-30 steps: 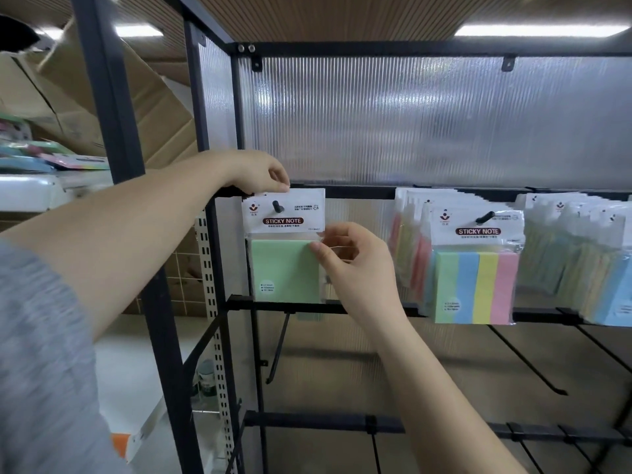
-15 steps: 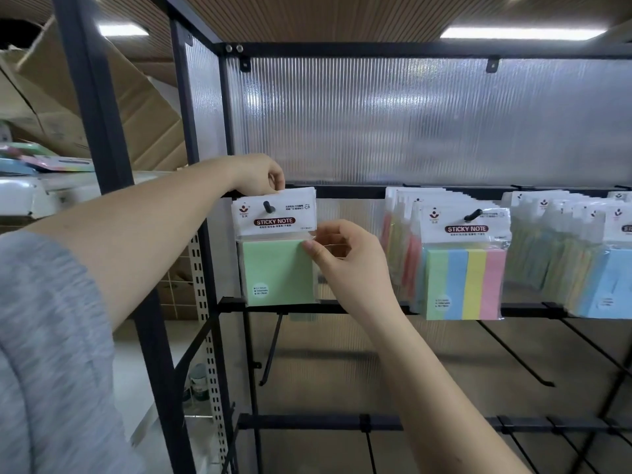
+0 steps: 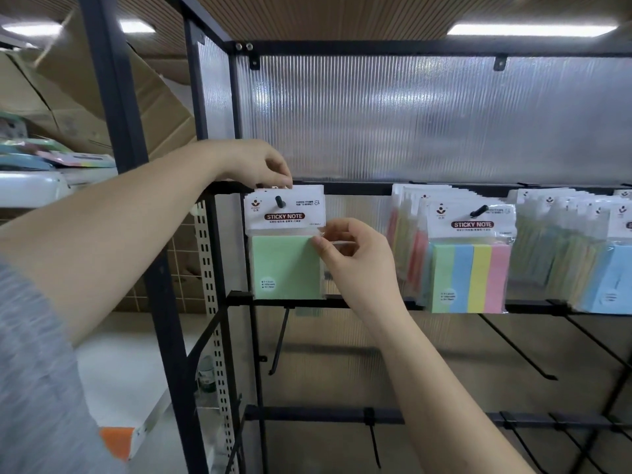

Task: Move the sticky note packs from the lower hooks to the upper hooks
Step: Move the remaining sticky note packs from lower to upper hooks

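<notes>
I see little change across the last second: the green pack (image 3: 286,265) sits on the same upper hook (image 3: 278,202) as before, both hands hold the places they had, and only my view has drifted slightly. I judge this pack as good as hung, with the step now down to seating and squaring it before release.

Largest first. The rack frame (image 3: 219,131) bounds the left side, its black upright standing just beside the pack's left edge, so there is no room to slide that way. The ribbed back panel (image 3: 410,121) closes the space behind. The upper rail (image 3: 359,188) runs touching the top of the header card. To the right hang the striped packs (image 3: 470,265), near the right hand but apart from it, then the blue packs (image 3: 612,268) at the frame edge. Below, the lower hooks (image 3: 278,340) that I can see stand bare, with open room beneath the middle rail (image 3: 342,301).

Left hand (image 3: 253,162): its grip is closed in a pinch on the top edge of the header card, fingers curled down over it. Right hand (image 3: 355,265): thumb and forefinger pinch the pack's right edge where card meets pad.

Clear withdrawal path, in my judgement, is straight back toward me.
</notes>
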The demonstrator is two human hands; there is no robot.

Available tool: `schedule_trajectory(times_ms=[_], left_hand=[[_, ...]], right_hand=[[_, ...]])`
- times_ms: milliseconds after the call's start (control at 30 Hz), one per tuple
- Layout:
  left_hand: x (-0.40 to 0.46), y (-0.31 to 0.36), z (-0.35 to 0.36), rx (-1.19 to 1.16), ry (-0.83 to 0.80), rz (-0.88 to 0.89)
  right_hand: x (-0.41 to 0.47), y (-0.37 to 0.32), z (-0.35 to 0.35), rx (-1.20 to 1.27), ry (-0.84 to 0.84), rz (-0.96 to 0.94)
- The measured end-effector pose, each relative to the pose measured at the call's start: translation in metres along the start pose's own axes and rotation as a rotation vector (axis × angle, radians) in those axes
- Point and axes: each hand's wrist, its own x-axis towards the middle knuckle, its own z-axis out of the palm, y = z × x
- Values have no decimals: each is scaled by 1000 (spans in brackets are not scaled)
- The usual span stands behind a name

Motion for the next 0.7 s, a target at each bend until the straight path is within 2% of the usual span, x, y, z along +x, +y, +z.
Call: schedule_trajectory(times_ms=[267, 433, 700], left_hand=[[-17, 2, 7, -93, 53, -57], [-23, 8, 13, -203, -6, -82], [-33, 12, 10, -69, 56, 48]], right_hand=[[-6, -1, 6, 1, 50, 21], [-8, -4, 10, 10, 76, 62], [-17, -11, 14, -32, 150, 67]])
